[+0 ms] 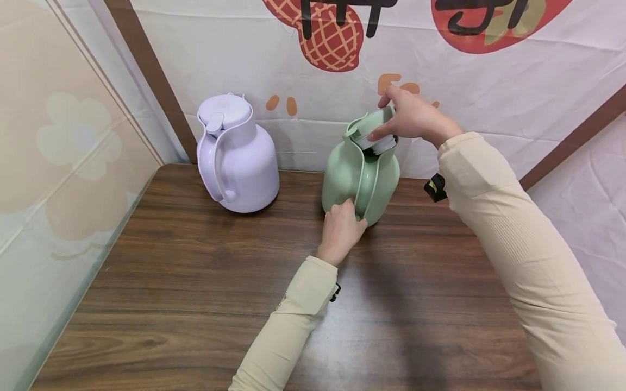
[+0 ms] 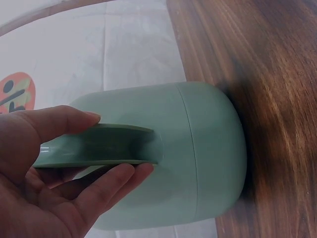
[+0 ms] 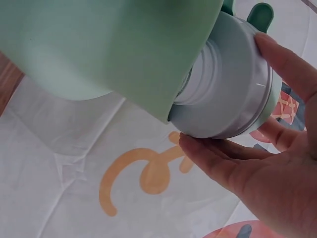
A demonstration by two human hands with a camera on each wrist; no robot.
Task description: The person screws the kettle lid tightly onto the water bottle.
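A green thermos jug [image 1: 337, 174] stands near the back edge of the table. My left hand [image 1: 341, 228] grips its handle [image 2: 99, 144] low down, thumb on one side and fingers on the other in the left wrist view. With my right hand [image 1: 413, 117] I hold the jug's lid [image 1: 374, 127] by its rim, tilted and partly lifted at the mouth. The right wrist view shows the lid's pale underside [image 3: 223, 84] with its threaded plug [image 3: 200, 74] still partly inside the neck. The jug's inside is mostly hidden.
To the left a lilac thermos jug [image 1: 249, 168] stands with its lid on. A printed cloth [image 1: 235, 49] hangs right behind the wooden table [image 1: 195, 304], and another patterned cloth [image 1: 58, 163] borders it on the left.
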